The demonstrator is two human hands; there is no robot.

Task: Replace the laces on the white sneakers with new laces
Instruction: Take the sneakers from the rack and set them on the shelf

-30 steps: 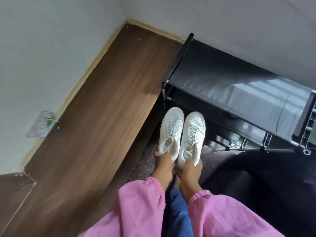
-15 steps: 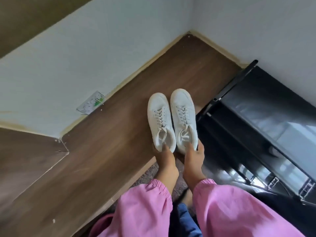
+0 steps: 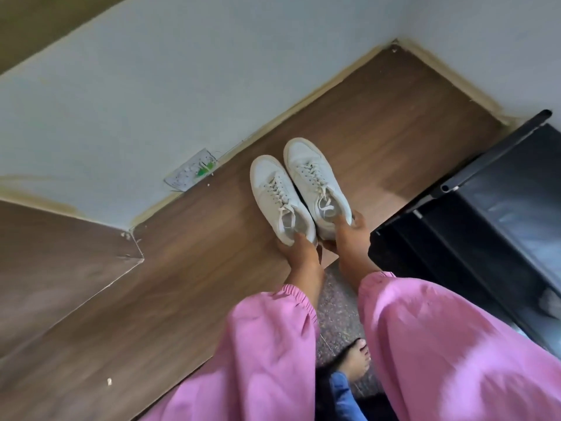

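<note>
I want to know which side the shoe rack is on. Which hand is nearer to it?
Right. The right hand, gripping a sneaker's heel, is just beside the rack's corner; the left hand holds the other sneaker farther from it.

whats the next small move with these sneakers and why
Probably set both down on the wooden surface. The left hand grips the left sneaker by its heel, the right hand the right sneaker, so neither hand is free to untie the laces.
</note>
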